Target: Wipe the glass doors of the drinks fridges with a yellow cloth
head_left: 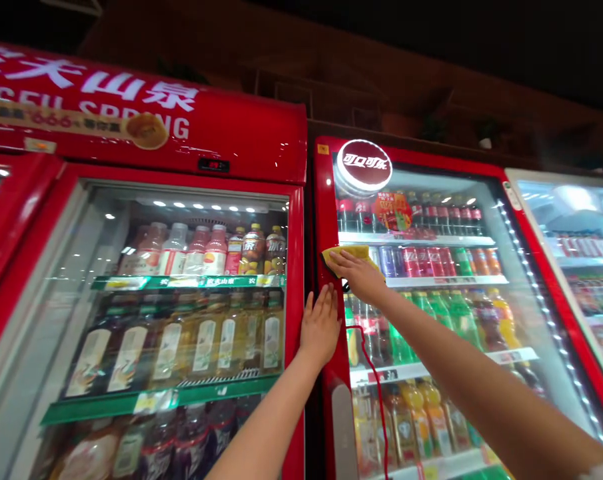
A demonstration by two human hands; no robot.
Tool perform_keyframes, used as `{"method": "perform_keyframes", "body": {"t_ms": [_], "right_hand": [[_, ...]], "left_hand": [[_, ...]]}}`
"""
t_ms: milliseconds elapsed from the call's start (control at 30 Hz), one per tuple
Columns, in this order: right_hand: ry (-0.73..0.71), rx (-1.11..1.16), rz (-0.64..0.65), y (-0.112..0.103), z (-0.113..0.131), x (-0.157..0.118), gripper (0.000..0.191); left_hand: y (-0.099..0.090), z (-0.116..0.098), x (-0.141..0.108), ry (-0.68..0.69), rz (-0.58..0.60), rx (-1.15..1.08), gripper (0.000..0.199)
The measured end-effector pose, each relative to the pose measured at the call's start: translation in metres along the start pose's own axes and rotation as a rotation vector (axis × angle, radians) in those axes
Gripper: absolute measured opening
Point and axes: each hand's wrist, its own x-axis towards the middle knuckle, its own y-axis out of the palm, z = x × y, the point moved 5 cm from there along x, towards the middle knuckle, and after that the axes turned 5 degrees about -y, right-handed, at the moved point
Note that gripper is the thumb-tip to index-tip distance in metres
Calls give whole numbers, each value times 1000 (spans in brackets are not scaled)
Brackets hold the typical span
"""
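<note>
- A red drinks cooler (pixel 261 137) stood on the left, its door closed; its lower shelves ran out of view.
- The left hand (pixel 321 327) lay against the red door frame (pixel 326 213) of the middle cooler, below the cloth, fingers slightly parted and holding nothing visible.
- The right hand (pixel 356 272) pressed the yellow cloth (pixel 364 253) flat on that frame's edge, fingers extended and close together; its thumb could not be made out.
- The cloth was in contact high on the frame, overlapping the glass. How much surface it had already covered, and how much remained, could not be told.
- A red cord (pixel 380 390) hung beside the grey handle (pixel 344 427); its lower end was cut off.
- Farther right, another cooler (pixel 551 247) was cropped and its goods blurred.
</note>
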Motion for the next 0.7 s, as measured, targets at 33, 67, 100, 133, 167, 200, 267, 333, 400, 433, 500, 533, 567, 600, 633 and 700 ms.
{"method": "perform_keyframes", "body": {"t_ms": [33,67,100,133,167,200,267,333,400,433,500,533,567,600,633,700], "right_hand": [[2,17,25,7,-1,5,74],[5,31,36,13,-3,9,74],[9,42,32,18,-4,13,74],[15,51,16,22,-5,17,74],[20,58,-8,24,-6,21,75],[25,64,-35,26,-8,25,75],[32,77,-91,26,-11,36,76],[46,94,-148,22,-17,50,77],[72,112,-199,16,-26,68,79],[86,120,-215,12,-32,79,80],[113,134,-234,4,-44,101,81],[125,138,-242,-1,-51,113,82],[137,141,-251,-6,-58,125,82],[147,145,-262,-10,-65,136,82],[156,152,-279,-14,-71,145,81],[170,171,-321,-19,-81,160,80]], "left_hand": [[8,2,1,19,19,8,60],[14,5,1,36,33,15,61],[19,7,1,48,38,22,62],[23,9,1,52,37,28,63],[25,10,0,55,31,33,64],[26,12,0,59,22,35,65],[26,13,-1,78,1,31,67],[25,14,-2,104,-20,21,68],[25,14,-3,125,-39,11,67],[25,15,-4,131,-49,11,65],[25,15,-6,144,-73,18,64],[25,15,-8,146,-89,26,64],[25,15,-9,146,-105,35,65],[25,14,-11,146,-120,45,66],[25,14,-12,146,-133,53,67],[24,14,-15,143,-146,67,69]]}}
